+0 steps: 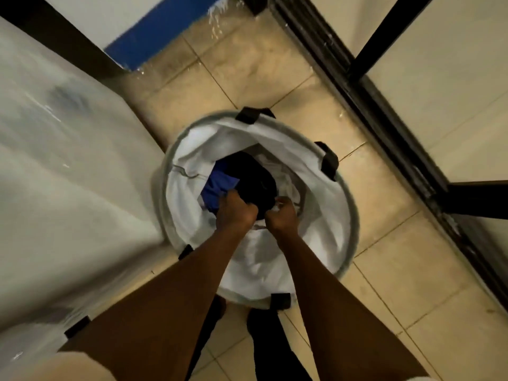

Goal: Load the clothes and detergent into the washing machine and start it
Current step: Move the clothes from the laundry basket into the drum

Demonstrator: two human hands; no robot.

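Both arms were down inside the round white fabric laundry hamper with black handle tabs, which stood on the beige tiled floor. The left hand had its fingers curled tight into the bundle, where the black garment met the blue cloth. The right hand was fisted too, pinching what looked like a bit of white fabric, though blur made that hard to call. So the clothes sat low in the hamper, none loaded. A big white plastic-wrapped appliance stood just beside the hamper on the left, likely the washer, but its door was not in view. This looked like the very first step: gathering the load. The next move would call for a firm lift clear of the hamper rim, without dropping loose pieces, then a turn toward the machine.
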